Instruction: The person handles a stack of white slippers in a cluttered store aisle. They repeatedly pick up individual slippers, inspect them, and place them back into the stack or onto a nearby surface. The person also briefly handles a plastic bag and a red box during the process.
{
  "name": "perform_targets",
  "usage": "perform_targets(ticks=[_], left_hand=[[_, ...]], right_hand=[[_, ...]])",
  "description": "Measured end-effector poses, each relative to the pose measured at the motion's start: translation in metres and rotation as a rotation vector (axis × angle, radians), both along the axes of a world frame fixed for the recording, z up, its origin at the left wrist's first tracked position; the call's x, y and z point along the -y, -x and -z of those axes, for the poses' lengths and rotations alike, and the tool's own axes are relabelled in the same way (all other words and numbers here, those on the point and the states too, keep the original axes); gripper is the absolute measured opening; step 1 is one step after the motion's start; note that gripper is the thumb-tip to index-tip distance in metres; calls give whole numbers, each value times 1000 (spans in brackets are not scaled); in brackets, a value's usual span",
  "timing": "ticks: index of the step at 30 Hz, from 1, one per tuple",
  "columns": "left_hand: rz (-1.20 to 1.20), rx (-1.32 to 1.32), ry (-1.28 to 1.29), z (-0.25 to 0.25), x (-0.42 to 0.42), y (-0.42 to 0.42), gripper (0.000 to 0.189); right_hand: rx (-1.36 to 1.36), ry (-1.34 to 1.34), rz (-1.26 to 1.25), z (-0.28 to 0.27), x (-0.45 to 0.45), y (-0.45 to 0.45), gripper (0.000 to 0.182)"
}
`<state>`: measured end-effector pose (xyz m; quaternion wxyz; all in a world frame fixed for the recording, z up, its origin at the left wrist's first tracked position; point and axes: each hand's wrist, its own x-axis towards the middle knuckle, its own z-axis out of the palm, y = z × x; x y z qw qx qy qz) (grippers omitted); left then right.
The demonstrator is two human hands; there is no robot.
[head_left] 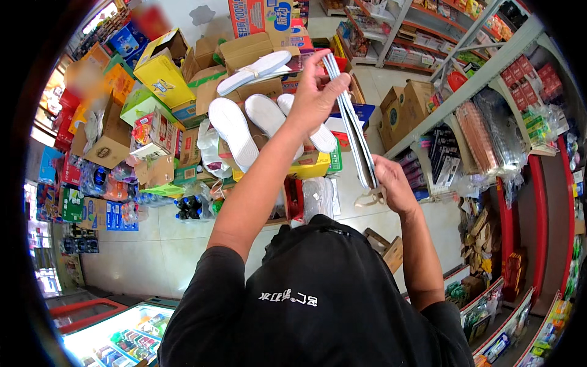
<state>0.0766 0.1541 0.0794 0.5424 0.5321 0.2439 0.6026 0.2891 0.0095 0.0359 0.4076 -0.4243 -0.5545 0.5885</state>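
Observation:
My left hand [321,91] grips one end of a thin stack of white shoe soles [351,121], seen edge-on. My right hand [394,183] holds the other end, where a pale band or strip [369,197] hangs loose. Left of the stack, several white soles lie on top of boxes: one ridged sole [233,133] at the left, another [270,121] beside it, partly behind my left forearm. A banded pair of soles [257,71] rests on an open cardboard box [247,46] farther off. Clear-wrapped soles [318,197] stand below the boxes.
Cartons crowd the left, among them a yellow box [167,75]. Wrapped bottles [190,206] stand on the tiled floor. A metal shelf rack [463,105] with packaged goods runs along the right. A wooden stool [392,254] is near my right side, and a lit display case [133,335] stands lower left.

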Motion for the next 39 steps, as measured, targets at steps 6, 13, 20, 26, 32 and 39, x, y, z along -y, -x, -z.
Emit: perform_targets(ticks=[6, 13, 20, 26, 32, 39], left_hand=[[-66, 87, 92, 14, -2, 10, 71], [-175, 80, 79, 32, -10, 24, 69], [-241, -26, 119, 46, 16, 35, 68], [-180, 248, 337, 76, 32, 61, 73], [-247, 211, 446, 96, 14, 101, 78], [-922, -590, 92, 137, -31, 237, 48]], right_hand=[[-25, 58, -6, -5, -7, 5, 61], [35, 49, 2, -6, -12, 21, 52], [103, 96, 48, 8, -8, 35, 41], [63, 109, 68, 31, -16, 64, 36], [220, -2, 162, 75, -54, 108, 44], [842, -349, 363, 58, -80, 152, 65]])
